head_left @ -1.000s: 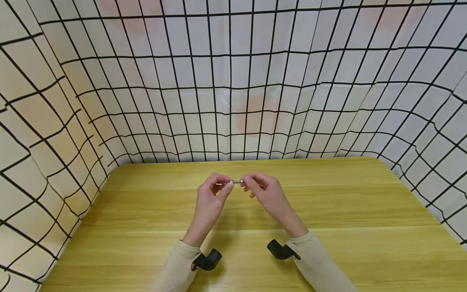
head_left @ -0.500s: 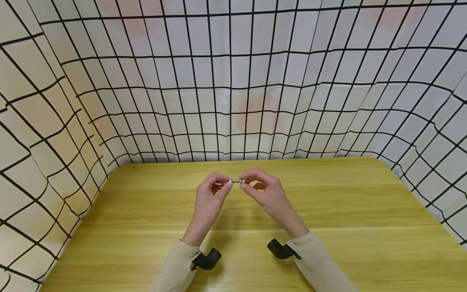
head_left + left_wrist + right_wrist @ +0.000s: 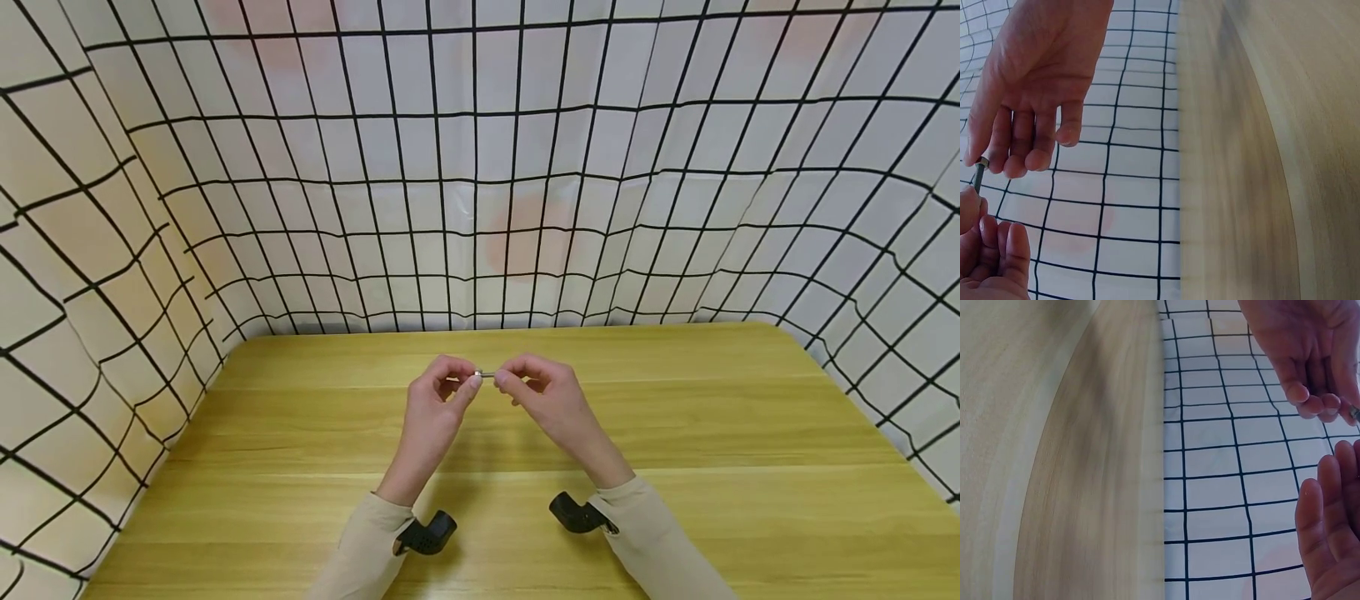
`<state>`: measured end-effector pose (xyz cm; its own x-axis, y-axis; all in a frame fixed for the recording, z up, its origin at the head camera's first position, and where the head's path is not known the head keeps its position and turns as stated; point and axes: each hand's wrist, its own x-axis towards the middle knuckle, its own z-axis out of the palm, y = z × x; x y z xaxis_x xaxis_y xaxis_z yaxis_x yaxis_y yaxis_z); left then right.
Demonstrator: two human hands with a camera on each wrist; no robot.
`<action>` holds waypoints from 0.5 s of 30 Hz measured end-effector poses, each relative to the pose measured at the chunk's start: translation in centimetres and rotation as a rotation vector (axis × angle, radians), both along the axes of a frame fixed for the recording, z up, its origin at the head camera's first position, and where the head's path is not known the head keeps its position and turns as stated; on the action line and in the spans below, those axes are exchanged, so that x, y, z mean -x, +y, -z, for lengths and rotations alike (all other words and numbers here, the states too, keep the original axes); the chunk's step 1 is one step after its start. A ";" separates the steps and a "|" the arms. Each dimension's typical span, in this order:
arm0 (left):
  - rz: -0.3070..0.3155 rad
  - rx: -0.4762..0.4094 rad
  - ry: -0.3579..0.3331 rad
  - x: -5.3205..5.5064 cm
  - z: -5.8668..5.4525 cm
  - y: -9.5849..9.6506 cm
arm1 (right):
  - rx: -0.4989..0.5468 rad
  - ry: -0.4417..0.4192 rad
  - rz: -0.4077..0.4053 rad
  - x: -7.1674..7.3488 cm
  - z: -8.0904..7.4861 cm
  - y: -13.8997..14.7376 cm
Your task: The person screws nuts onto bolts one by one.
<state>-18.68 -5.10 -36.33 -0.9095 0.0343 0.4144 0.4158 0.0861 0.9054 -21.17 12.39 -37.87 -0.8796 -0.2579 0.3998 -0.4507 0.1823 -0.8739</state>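
Your right hand (image 3: 553, 402) has rolled its thumb up over the right end of the small metal rod (image 3: 488, 375), covering the tip visible half a second ago. You pinch that end between thumb and fingers. On the rod's left, your left hand (image 3: 435, 404) pinches its thicker end. Beneath the rod lies the wooden tabletop (image 3: 720, 408); behind it hangs the grid-patterned curtain (image 3: 555, 150).

A small, slim, straight metal rod (image 3: 488, 375) is held in the air above the counter (image 3: 300, 454), running left to right. Its left end, a wider silvery collar (image 3: 984, 162), is pinched by the left hand (image 3: 432, 408); its right end is hidden in the pinch of the right hand (image 3: 553, 404), the grey shank bare between.
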 end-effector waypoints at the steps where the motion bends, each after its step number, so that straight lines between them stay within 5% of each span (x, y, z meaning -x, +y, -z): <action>1: -0.002 0.001 -0.003 0.0 0.0 0.0 | 0.003 -0.007 -0.002 0.2 0.4 0.1; 6: -0.010 0.007 -0.008 -0.1 0.1 0.1 | 0.009 -0.019 -0.001 1.1 1.6 0.3; 15: -0.023 0.010 -0.004 0.0 -0.1 0.0 | 0.030 -0.022 -0.006 1.1 1.4 0.5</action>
<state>-18.67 -5.11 -36.27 -0.9117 0.0175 0.4105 0.4100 0.1042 0.9061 -22.29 12.89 -39.30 -0.8867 -0.2516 0.3878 -0.4321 0.1531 -0.8887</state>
